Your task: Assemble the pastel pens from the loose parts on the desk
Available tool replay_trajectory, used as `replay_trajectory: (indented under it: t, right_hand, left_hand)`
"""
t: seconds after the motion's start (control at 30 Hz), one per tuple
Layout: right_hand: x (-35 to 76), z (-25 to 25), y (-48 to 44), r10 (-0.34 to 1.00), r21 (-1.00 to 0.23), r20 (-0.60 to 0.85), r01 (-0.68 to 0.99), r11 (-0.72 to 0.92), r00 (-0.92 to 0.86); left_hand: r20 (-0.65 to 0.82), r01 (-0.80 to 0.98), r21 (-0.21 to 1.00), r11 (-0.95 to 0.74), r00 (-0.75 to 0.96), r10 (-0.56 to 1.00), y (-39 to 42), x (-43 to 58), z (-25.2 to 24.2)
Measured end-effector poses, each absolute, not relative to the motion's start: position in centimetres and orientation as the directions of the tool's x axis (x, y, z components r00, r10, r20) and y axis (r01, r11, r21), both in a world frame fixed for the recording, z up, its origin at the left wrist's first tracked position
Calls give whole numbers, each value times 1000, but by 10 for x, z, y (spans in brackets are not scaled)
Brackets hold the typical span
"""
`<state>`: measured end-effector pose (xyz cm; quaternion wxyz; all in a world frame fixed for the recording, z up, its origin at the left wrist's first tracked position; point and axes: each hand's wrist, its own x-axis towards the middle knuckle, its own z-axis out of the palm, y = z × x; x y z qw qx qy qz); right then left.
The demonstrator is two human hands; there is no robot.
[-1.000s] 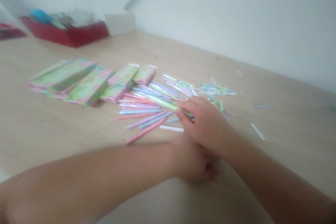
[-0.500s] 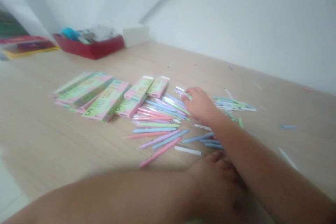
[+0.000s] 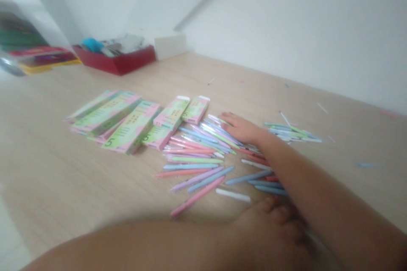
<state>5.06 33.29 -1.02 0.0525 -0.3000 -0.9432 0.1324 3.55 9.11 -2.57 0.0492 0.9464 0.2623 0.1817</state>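
Note:
Several pens [image 3: 195,159] in pink, blue, green and purple lie fanned out on the light wooden surface [image 3: 79,186]. At the top end of this fan is my right hand [image 3: 240,127], palm down, touching the pens there. Its fingers are stretched out and a little apart, with no clear grip on any pen. Pale pink and green boxes [image 3: 131,129] lie slanted to the left of the pens, some overlapping. My left hand is out of view. The picture is somewhat blurred.
A second pile of thin sticks or pens [image 3: 294,132] lies right of my forearm. A white pen [image 3: 233,195] lies near my foot [image 3: 273,224]. At the back left are a red box [image 3: 119,61] with mixed items and a white block [image 3: 171,47] by the wall.
The view has shifted slightly, so the scene sits lower and further right. My right hand has flattened and its fingers have loosened from the pens they were closed around.

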Motion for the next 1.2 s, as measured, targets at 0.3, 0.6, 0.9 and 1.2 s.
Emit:
replay_trajectory:
  t: [0.3,0.6,0.9,1.2]
  right_hand:
    - [65,0,306,545,-282,27,517,808,-838]
    - [20,-5,324,657,-222,119,624,749,-745]
    - [9,-4,345,678,-137,104,665,734,-727]
    - [-10,-17,353,658,-192,136,631,751,-741]
  left_hand:
    - [334,495,180,-850,782,527,89,37,-30]
    - [381,476,186,-859,771,510,94,42,-41]
    - [392,474,222,-852,757,523,97,51,-51]
    - [353,480,207,-853,776,523,98,51,-48]
